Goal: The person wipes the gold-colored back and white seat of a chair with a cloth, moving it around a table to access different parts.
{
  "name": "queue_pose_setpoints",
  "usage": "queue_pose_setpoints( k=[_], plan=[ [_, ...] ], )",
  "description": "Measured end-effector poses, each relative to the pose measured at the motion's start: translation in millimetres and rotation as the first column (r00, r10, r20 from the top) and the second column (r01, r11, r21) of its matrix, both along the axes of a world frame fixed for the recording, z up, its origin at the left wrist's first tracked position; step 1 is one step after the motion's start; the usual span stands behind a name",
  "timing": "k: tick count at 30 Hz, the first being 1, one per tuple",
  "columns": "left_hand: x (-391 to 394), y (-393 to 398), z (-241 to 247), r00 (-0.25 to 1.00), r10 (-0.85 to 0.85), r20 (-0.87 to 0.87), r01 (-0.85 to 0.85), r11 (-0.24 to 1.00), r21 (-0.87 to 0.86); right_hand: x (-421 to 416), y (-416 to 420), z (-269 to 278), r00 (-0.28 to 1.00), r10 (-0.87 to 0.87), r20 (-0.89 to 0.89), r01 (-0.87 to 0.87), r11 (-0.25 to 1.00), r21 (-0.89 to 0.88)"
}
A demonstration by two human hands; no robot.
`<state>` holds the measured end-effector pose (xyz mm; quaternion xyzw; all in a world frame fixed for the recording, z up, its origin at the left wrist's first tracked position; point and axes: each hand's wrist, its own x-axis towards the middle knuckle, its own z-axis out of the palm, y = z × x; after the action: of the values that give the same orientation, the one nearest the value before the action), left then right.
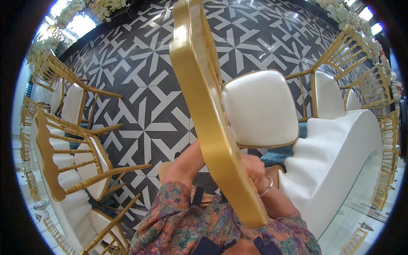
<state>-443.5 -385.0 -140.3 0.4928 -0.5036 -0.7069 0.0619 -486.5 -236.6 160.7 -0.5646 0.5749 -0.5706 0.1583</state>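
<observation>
A gold spindle-back chair (220, 140) stands right before me, its broad top rail seen from above and slanting across the middle of the view. The white padded seat (261, 108) lies to the right of that rail and appears to belong to the same chair. My right hand (254, 169), with a bangle at the wrist, is closed around part of the chair back near the rail's lower right edge. From the left, my forearm reaches behind the rail, which hides my left hand.
To the right, a table with a white draped cloth (331, 153) has gold chairs (328, 95) beside it. Several more gold chairs (76, 153) stand along another white-draped table (68, 210) on the left. Patterned tile floor (143, 130) lies between. Pale flowers (108, 8) line the far edge.
</observation>
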Motion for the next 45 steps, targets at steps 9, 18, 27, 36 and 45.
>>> queue_pose_setpoints(
  k=[9, 18, 27, 36, 45],
  plan=[
    [14.2, -124.1, 165.2, 0.932, 0.223, -0.286, -0.187, 0.971, 0.149, 16.7, 29.3, 10.1, 0.975, -0.081, 0.209, 0.000, 0.933, 0.359],
    [-4.6, -224.0, 414.7, 0.591, 0.101, -0.800, -0.097, 0.994, 0.053, 32.0, 52.4, 4.6, 0.950, -0.312, -0.015, 0.238, 0.693, 0.680],
    [-79.1, -188.9, 449.8, 0.836, -0.542, 0.086, 0.212, 0.175, -0.961, 46.9, 33.9, 46.8, 0.895, -0.441, -0.067, 0.343, 0.585, 0.735],
    [-110.3, -213.2, 435.9, 0.820, -0.567, -0.080, 0.137, 0.330, -0.934, 39.5, -2.1, 87.8, 0.931, -0.356, -0.073, 0.295, 0.622, 0.725],
    [-76.3, -262.6, 442.4, 0.548, -0.834, -0.055, 0.100, 0.131, -0.986, 60.1, 25.4, 53.7, 0.794, -0.577, 0.192, 0.391, 0.727, 0.565]
  ],
)
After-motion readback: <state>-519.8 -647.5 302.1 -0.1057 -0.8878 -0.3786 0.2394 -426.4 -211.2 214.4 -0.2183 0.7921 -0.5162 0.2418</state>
